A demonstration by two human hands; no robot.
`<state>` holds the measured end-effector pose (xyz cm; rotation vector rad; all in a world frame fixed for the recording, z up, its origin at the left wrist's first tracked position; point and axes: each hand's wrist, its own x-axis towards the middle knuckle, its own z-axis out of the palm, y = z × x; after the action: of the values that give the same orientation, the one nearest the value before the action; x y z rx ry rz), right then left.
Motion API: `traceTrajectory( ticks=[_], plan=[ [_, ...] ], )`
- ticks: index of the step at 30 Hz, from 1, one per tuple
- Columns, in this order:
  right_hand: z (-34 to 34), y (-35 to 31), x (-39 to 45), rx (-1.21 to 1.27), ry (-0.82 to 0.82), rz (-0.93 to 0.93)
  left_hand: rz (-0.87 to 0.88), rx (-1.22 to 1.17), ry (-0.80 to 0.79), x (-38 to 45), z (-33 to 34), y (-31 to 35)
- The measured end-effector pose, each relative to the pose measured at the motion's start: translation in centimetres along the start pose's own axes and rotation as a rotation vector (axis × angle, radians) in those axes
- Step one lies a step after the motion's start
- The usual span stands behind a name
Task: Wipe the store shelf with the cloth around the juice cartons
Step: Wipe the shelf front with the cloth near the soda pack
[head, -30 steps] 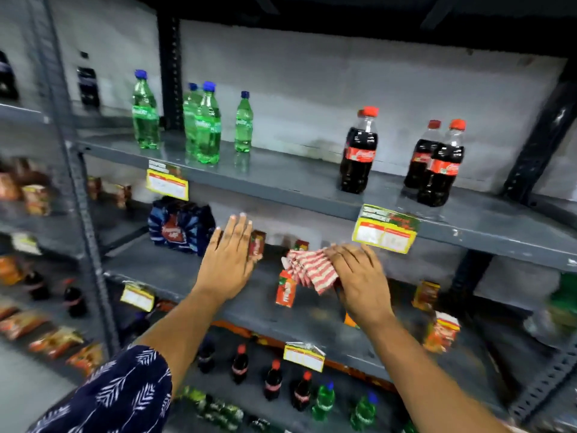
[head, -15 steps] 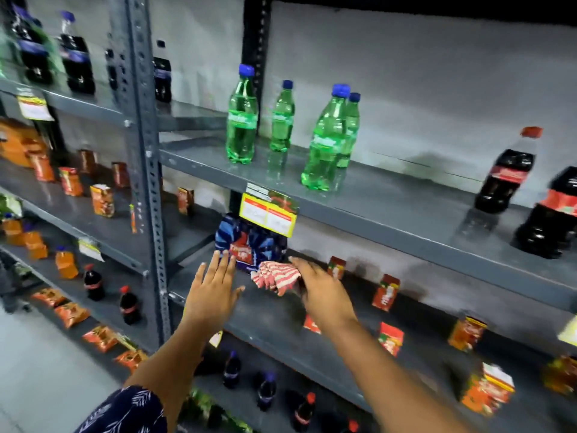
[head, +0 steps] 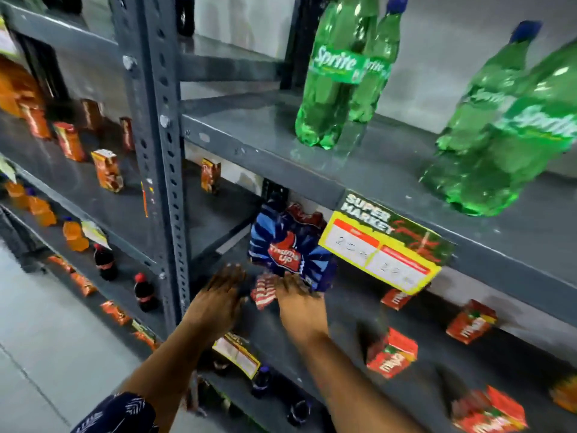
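Observation:
A red-and-white striped cloth (head: 263, 290) lies bunched on the grey middle shelf (head: 343, 310), and my right hand (head: 301, 303) presses down on it with the fingers on its right part. My left hand (head: 218, 300) rests flat and spread on the same shelf just left of the cloth, holding nothing. Red juice cartons (head: 392, 353) stand scattered along the shelf to the right of my hands, one (head: 471, 321) further back. The view is blurred by motion.
A blue Thums Up multipack (head: 290, 248) stands right behind my hands. A yellow price tag (head: 381, 251) hangs from the upper shelf, which carries green Sprite bottles (head: 340, 73). A grey perforated upright (head: 159, 145) rises at my left. Small cola bottles (head: 145, 292) fill lower shelves.
Both hands and the cloth have slid left along the shelf, from among the cartons to the front of the blue multipack. The camera has swung left and moved closer.

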<state>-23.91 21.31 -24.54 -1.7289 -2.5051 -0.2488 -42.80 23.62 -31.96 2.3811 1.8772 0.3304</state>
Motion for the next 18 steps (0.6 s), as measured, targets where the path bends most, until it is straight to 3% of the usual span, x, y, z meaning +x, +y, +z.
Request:
traceTrajectory(
  ticks=[1, 4, 11, 18],
  plan=[
    [1.4, -0.1, 0.4, 0.042, -0.027, 0.031, 0.016, -0.011, -0.023, 0.2, 0.6, -0.4],
    [5.0, -0.5, 0.6, 0.13, -0.306, 0.082, 0.042, -0.012, -0.042, 0.6, 2.3, -1.3],
    [5.6, -1.8, 0.2, 0.2, -0.207, 0.166, 0.044, -0.01, -0.014, 0.7, 3.3, -2.0],
    [4.9, -2.8, -4.7, 0.208, -0.273, 0.14, 0.041, 0.016, -0.061, 0.7, 3.0, -1.7]
  ],
)
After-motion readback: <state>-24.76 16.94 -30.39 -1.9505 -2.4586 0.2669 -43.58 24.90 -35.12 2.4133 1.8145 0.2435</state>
